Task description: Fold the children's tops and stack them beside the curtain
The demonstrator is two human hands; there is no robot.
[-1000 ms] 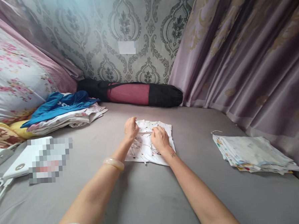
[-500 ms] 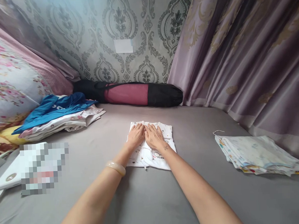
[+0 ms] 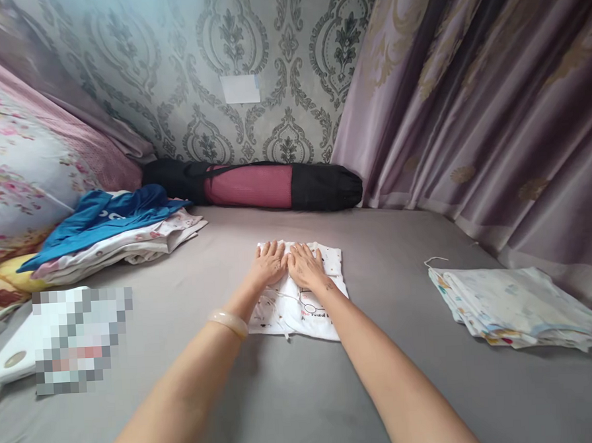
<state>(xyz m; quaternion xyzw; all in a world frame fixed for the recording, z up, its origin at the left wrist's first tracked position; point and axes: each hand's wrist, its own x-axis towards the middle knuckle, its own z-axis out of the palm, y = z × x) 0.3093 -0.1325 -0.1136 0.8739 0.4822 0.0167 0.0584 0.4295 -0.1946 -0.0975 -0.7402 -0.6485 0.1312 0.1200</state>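
Wears a pale bangle [image 3: 228, 322] on the left wrist; might snag fabric if swept low. Has a white printed garment [image 3: 290, 301], apparently folded, lying straight ahead on the gray bed [image 3: 295, 393], with what looks like a tie end [image 3: 288, 336] poking past the near edge; might catch that and pull a layer loose. Presses with left hand [image 3: 268, 262] and right hand [image 3: 305, 265] near the far edge, palms down, fingers spread, with the grip released, pinching nothing. Could drag the top layer askew or raise wrinkles by sliding instead of lifting. Farther right, could scatter the stack of cloths [image 3: 518, 302] with a careless elbow; farther left, could tip the blue garment [image 3: 110, 215] off an uneven pile [image 3: 121, 247].
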